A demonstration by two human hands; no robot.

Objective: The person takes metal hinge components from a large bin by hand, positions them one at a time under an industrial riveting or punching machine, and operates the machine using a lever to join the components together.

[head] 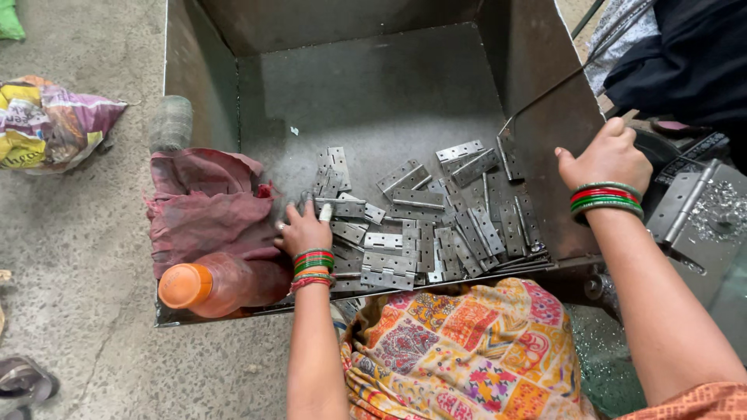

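While the left hand (pixel 305 231) presses fingers-down on the pile of steel hinges (pixel 424 218) at the metal bin's (pixel 373 85) front edge, fingers curled over one hinge, not yet lifted, the right hand (pixel 607 161) rests loosely closed on the bin's right wall; cannot tell if it holds anything. Best to pinch a single leaf flat, avoiding tangled neighbours. Red cloth (pixel 204 204) and orange-capped bottle (pixel 208 286) sit at front-left corner.

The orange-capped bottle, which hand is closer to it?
Left. The left hand rests on the hinges just right of the orange-capped bottle; the right hand is far across, at the bin's right wall.
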